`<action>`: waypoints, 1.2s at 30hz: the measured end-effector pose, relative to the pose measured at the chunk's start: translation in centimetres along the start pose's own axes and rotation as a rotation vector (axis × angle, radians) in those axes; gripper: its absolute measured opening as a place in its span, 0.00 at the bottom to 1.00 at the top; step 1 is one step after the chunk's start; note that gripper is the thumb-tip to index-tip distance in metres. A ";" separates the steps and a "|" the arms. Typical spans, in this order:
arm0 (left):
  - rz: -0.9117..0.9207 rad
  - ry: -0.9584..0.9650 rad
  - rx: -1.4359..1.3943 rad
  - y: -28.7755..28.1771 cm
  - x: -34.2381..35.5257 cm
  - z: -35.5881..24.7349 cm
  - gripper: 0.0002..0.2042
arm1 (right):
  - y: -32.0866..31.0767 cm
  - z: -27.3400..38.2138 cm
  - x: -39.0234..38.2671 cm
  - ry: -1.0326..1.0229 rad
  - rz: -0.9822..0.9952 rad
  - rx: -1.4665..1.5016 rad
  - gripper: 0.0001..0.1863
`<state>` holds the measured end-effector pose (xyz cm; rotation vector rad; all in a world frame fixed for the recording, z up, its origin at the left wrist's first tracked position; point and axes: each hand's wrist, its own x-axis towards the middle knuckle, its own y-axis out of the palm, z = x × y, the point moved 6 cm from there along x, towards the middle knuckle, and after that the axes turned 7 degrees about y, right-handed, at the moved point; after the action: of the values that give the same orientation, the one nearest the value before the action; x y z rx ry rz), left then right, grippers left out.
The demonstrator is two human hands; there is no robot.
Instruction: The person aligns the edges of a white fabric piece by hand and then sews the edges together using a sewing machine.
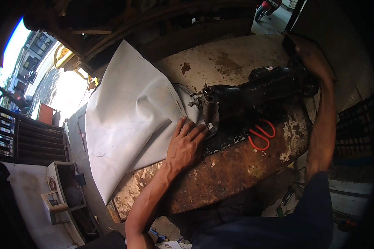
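A: Head view, L side. What's shown?

B: Left hand (pixel 187 143) lies flat, fingers spread, palm down on the large pale grey sheet of fabric (pixel 129 116), pressing it beside the needle end of the black cast-iron sewing machine (pixel 253 89). Not gripping; just holding the cloth down.

A: Where's the fabric?

B: Draped over the rusty, paint-flaked worktable (pixel 220 170); most of it spreads to the L of the machine, hanging off the table edge. Right corner sits under the presser foot (pixel 210 124).

A: R side?

B: Right hand (pixel 309 52) is at the machine's far end, closed around the handwheel area; exact grip can't be made out, too dark. Orange-handled scissors (pixel 262 135) lie on the machine bed, untouched.

A: Progress?

B: Judging by the lie: cloth is under the foot, seam prob. in hand near that corner. No finished stitching visible.
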<state>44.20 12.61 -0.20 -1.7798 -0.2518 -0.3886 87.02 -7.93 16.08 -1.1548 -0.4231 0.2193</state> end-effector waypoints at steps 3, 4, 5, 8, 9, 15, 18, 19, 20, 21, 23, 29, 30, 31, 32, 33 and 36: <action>-0.005 -0.036 -0.024 -0.7 -0.4 0.1 0.22 | -0.3 -1.6 -1.8 0.111 0.072 0.095 0.31; -0.013 -0.044 -0.035 -0.8 -0.4 0.0 0.21 | -0.7 -2.9 -2.3 0.118 0.059 0.167 0.29; -0.017 -0.042 -0.046 -1.0 -0.2 0.0 0.21 | -1.0 -4.1 -3.5 0.132 0.042 0.241 0.28; 0.052 -0.096 -0.233 -2.4 0.1 1.2 0.23 | -2.0 6.2 -17.2 -0.153 -0.666 0.069 0.14; 0.095 -0.075 -0.153 -3.6 0.5 2.0 0.24 | -0.3 8.4 -20.2 -0.126 -0.474 0.355 0.12; 0.266 0.064 0.241 -10.0 5.9 9.1 0.29 | 19.6 13.6 -20.8 -0.110 0.727 0.628 0.15; 0.364 0.049 0.371 -9.8 7.2 12.2 0.23 | 23.0 15.8 -18.4 -0.488 0.411 0.421 0.18; 0.414 0.079 0.399 -9.5 7.6 12.4 0.22 | 23.6 16.6 -17.9 -0.512 0.328 0.453 0.19; 0.451 0.063 0.387 -9.6 7.9 12.5 0.21 | 24.1 17.8 -17.9 -0.527 0.274 0.492 0.20; 0.486 0.046 0.375 -9.7 8.2 12.4 0.20 | 24.2 18.7 -17.9 -0.532 0.225 0.530 0.21; 0.535 0.054 0.386 -10.3 8.1 12.8 0.18 | 24.4 19.9 -17.4 -0.541 0.150 0.592 0.23; 0.547 0.125 0.244 -14.0 3.6 7.8 0.08 | 23.0 14.9 -18.7 -0.329 0.142 0.990 0.28; 0.592 0.094 0.237 -16.5 2.9 3.2 0.08 | 23.0 13.9 -19.4 -0.123 0.315 1.207 0.25; 0.542 0.174 0.212 -14.7 2.2 0.9 0.07 | 22.8 10.7 -19.4 0.046 0.394 1.203 0.22; 0.610 0.143 0.225 -15.5 0.2 -2.1 0.08 | 22.3 11.3 -20.3 0.178 0.521 1.263 0.19; 0.492 0.177 0.243 -15.8 -1.2 -5.8 0.08 | 21.4 11.9 -20.9 0.221 0.593 1.169 0.16; 0.663 0.122 0.303 -11.4 -2.8 -12.2 0.10 | 18.3 13.1 -24.5 0.112 0.711 0.890 0.12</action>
<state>35.88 3.59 11.44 -1.4327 0.3493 0.0214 60.15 0.89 -1.51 -0.3850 0.2108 0.8613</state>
